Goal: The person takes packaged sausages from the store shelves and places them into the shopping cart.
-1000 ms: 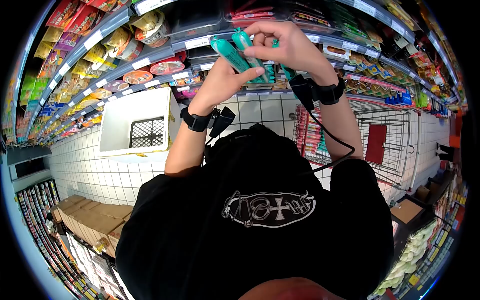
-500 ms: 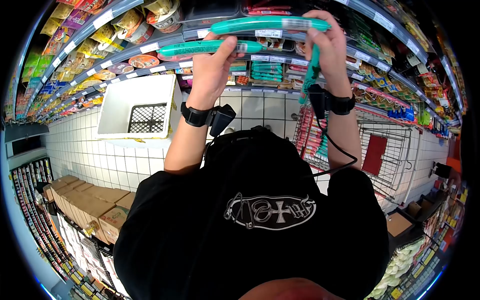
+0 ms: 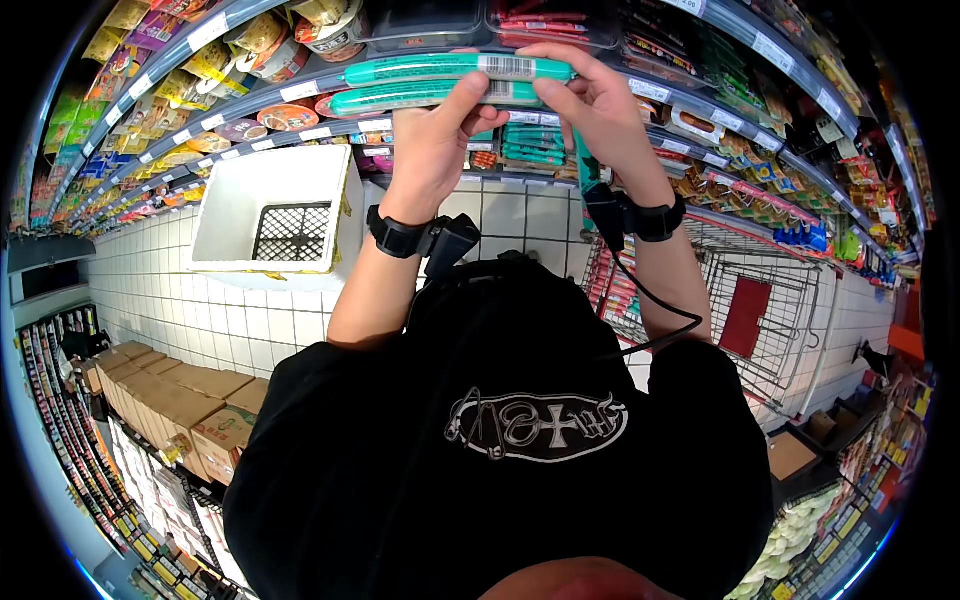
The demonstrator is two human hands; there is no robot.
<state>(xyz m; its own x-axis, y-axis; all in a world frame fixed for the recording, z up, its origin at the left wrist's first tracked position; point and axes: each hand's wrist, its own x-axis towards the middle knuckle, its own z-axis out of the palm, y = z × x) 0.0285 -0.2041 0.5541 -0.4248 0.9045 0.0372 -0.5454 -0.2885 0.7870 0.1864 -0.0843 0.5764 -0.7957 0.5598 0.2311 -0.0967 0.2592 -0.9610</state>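
Observation:
Two green-wrapped sausages lie side by side, level, in front of the shelf: an upper one (image 3: 420,68) and a lower one (image 3: 390,97). My left hand (image 3: 432,145) is closed around both, its thumb pressed across them near the barcodes. At their right ends, my right hand (image 3: 608,112) grips them between thumb and fingers. A third green-wrapped sausage (image 3: 588,165) hangs down from the right hand, its upper part hidden by the palm.
Clear plastic bins (image 3: 425,32) stand on the shelf ahead, one with red-wrapped sausages (image 3: 540,22). More green packs (image 3: 535,142) lie on a lower shelf. A white foam box (image 3: 210,235) is at left, a wire cart (image 3: 790,330) at right, cardboard boxes (image 3: 170,395) behind left.
My right hand has moved left and slightly down, bringing its sausage alongside the one in my left hand. My left hand now grips both. The third sausage still hangs from the right hand.

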